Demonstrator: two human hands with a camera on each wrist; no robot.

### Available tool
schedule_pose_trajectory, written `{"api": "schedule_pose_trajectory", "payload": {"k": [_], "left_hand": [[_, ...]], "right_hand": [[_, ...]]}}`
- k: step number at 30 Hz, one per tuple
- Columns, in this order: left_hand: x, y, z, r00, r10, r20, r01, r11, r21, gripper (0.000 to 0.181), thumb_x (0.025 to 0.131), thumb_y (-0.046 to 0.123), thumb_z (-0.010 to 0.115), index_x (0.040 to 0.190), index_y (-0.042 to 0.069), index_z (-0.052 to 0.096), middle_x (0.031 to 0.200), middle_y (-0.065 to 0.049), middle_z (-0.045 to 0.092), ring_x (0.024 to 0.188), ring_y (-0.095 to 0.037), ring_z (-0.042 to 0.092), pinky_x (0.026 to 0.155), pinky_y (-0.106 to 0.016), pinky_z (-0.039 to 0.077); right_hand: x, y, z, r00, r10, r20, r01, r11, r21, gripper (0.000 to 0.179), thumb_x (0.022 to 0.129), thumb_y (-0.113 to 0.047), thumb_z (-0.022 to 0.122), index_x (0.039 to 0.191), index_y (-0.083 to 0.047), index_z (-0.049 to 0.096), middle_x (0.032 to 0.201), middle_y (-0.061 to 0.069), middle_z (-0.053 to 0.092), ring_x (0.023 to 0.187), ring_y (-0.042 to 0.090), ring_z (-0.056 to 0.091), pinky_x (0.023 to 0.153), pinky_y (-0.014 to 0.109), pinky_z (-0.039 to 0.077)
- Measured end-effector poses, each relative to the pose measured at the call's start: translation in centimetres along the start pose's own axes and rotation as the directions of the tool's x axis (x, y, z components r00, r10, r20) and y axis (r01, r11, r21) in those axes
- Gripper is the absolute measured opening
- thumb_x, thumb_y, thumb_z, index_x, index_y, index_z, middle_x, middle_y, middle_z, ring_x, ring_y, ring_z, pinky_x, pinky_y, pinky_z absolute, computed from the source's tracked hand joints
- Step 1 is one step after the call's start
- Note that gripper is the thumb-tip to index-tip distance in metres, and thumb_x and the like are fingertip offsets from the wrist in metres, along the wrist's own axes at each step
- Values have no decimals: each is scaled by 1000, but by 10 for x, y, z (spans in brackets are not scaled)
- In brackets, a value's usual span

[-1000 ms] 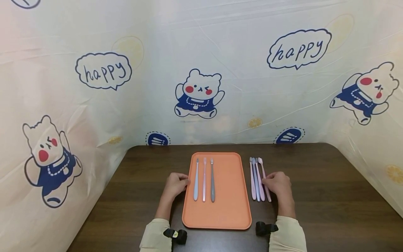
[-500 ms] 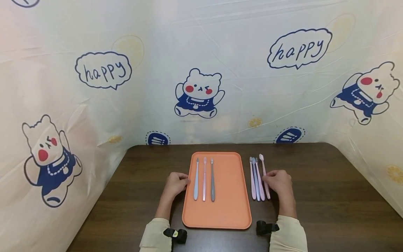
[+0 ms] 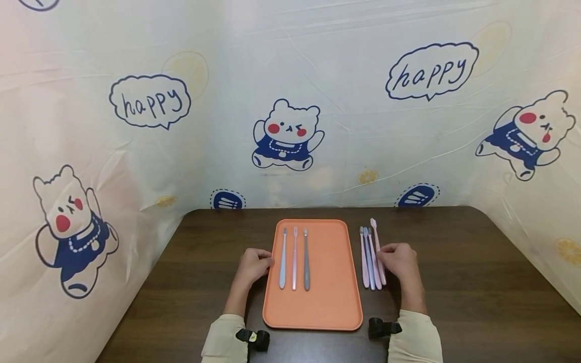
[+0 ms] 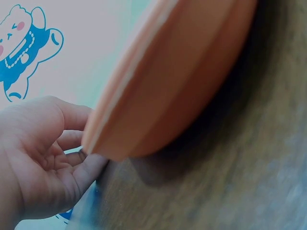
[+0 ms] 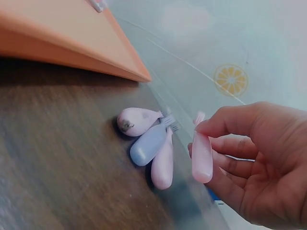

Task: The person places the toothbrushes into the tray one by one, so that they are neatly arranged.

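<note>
a pink toothbrush (image 5: pixel 203 160) is pinched in the right hand (image 3: pixel 400 260), just right of three others (image 5: pixel 147 146) (two pink, one bluish) on the table (image 3: pixel 476 272); to their left, three more brushes (image 3: pixel 294 262) lie on the orange tray (image 3: pixel 333 305), its left rim pinched by the left hand (image 3: pixel 252 264).

Soft light, shadow beneath tray (image 4: pixel 165 91), tabletop (image 4: pixel 240 167) blurred in left-wrist view
</note>
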State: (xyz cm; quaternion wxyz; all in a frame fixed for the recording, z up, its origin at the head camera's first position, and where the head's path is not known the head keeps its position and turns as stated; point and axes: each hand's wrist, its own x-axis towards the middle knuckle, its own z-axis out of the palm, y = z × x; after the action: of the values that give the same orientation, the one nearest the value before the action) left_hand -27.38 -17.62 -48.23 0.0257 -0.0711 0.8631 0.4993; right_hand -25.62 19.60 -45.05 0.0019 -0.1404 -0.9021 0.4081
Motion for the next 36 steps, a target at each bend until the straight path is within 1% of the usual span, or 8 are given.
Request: {"api": "schedule_pose_trajectory", "payload": {"k": [4, 13, 19, 27, 36], "left_hand": [[0, 0, 0, 1000, 0, -1, 0, 1000, 2, 25, 92, 7, 65, 111, -6, 74, 106, -21, 74, 80, -15, 70, 71, -33, 63], [-1, 0, -1, 1000, 6, 2, -6, 1000, 1, 25, 91, 7, 65, 111, -6, 74, 105, -21, 74, 80, -15, 71, 71, -33, 63], [-1, 0, 0, 1000, 5, 0, -5, 1000, 3, 25, 91, 8, 65, 111, -6, 74, 106, -21, 74, 80, -15, 71, 71, -33, 63], [0, 0, -1, 1000, 13, -2, -13, 1000, 5, 25, 91, 7, 65, 110, -6, 75, 106, -21, 74, 80, -15, 71, 71, -32, 63], [-1, 0, -1, 1000, 13, -7, -13, 1000, 0, 25, 90, 7, 65, 109, -6, 75, 105, -21, 74, 79, -15, 70, 70, -32, 63]], "right_hand": [[1, -1, 2, 1000, -5, 9, 5, 1000, 25, 33, 89, -20, 68, 108, 6, 74, 93, 17, 75, 74, 16, 66, 62, 24, 49], [-1, -5, 7, 999, -26, 26, 24, 996, 82, 31, 89, -14, 67, 110, 8, 73, 86, 14, 75, 69, 11, 66, 61, 21, 52], [-2, -9, 11, 997, -66, 27, 61, 987, 146, 29, 87, -8, 69, 108, 12, 72, 83, 15, 76, 64, 9, 67, 60, 22, 57], [-3, -16, 16, 995, -75, 65, 62, 981, 185, 28, 91, -6, 67, 112, 12, 70, 92, 21, 73, 67, 11, 65, 61, 23, 56], [-3, -21, 23, 993, -76, 95, 53, 973, 226, 28, 92, -5, 66, 115, 12, 69, 94, 20, 73, 69, 10, 64, 64, 24, 58]]}}
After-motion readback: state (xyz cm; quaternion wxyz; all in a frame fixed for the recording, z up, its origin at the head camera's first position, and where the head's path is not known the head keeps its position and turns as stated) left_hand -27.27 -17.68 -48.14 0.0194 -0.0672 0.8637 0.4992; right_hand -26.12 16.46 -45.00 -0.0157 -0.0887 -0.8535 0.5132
